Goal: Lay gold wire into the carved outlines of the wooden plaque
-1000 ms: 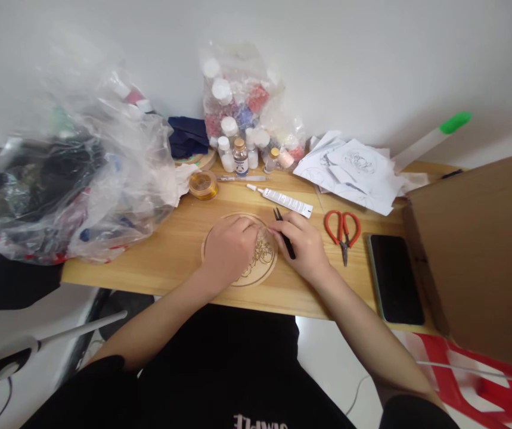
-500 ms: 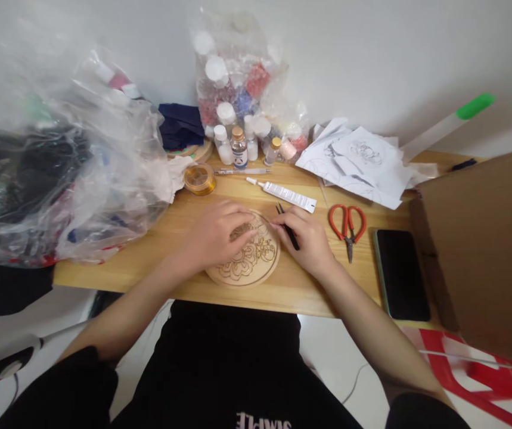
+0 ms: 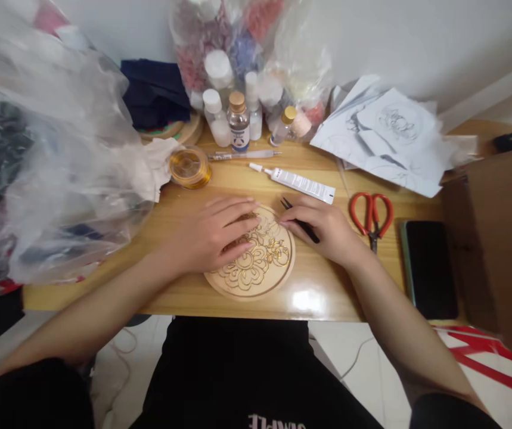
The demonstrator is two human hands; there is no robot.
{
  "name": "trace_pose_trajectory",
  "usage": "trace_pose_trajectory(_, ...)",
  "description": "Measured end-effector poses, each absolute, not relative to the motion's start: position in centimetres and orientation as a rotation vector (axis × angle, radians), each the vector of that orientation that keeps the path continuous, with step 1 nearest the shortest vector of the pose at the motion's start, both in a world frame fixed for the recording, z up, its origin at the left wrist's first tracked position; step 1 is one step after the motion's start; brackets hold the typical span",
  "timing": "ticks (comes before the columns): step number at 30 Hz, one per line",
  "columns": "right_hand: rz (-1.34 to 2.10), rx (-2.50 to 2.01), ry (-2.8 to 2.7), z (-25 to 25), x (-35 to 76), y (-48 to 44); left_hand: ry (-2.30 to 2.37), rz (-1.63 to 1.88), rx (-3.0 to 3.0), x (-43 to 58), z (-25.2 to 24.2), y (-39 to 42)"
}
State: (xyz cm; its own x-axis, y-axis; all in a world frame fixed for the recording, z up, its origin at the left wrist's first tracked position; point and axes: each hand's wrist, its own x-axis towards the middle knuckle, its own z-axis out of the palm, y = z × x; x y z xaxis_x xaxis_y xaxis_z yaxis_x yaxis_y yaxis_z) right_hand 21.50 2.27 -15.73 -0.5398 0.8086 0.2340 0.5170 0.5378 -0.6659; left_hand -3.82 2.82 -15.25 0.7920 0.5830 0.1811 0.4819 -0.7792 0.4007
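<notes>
A round wooden board [image 3: 256, 288] lies flat near the table's front edge, with flower outlines in gold wire [image 3: 247, 262] on its face. My left hand [image 3: 215, 235] rests on the board's left part with fingers stretched out and a little apart, hiding some of the pattern. At the upper right rim, my right hand [image 3: 327, 226] is closed around black tweezers [image 3: 306, 229], whose tips point up and left, away from the board. Its thumb and index finger are pinched at the rim; whether they hold a bit of wire I cannot make out.
Behind the board lie a spool of gold wire [image 3: 189, 167], a pen [image 3: 247, 155] and a glue tube [image 3: 303, 183]. Small bottles [image 3: 238, 125] stand farther back. Orange-handled pliers [image 3: 372, 217], a phone [image 3: 430, 268] and a cardboard box [image 3: 497, 250] are right; plastic bags [image 3: 68, 161] fill the left.
The camera view has moved closer and shifted. My left hand's fingers have flattened out on the board. My right hand still holds the tweezers at the rim.
</notes>
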Motion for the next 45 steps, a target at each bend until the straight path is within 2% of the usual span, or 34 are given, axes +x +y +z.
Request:
trace_pose_trajectory(9, 0.833, -1.052, -2.267, -15.5, 21.8, 2.4, 0.704, 0.307, 2.436, -3.9, -16.2, 3.9)
trace_pose_trajectory(17, 0.861, -1.053, -2.257, -15.3, 21.6, 2.3, 0.998, 0.368, 2.703, -3.9, -15.4, 2.6)
trace_pose_trajectory(30, 0.813, -1.133, -2.189, -15.1, 21.2, 1.6, 0.921, 0.334, 2.78, -3.8, -15.1, 2.2)
trace_pose_trajectory(39, 0.928, -1.006, -2.278, -14.7, 21.2, 1.2, 0.718, 0.345, 2.707, -3.9, -15.2, 2.5)
trace_pose_trajectory(45, 0.919, -0.953, -2.33, -14.7, 21.2, 1.0, 0.531, 0.566, 2.719, -4.2, -15.1, 2.6)
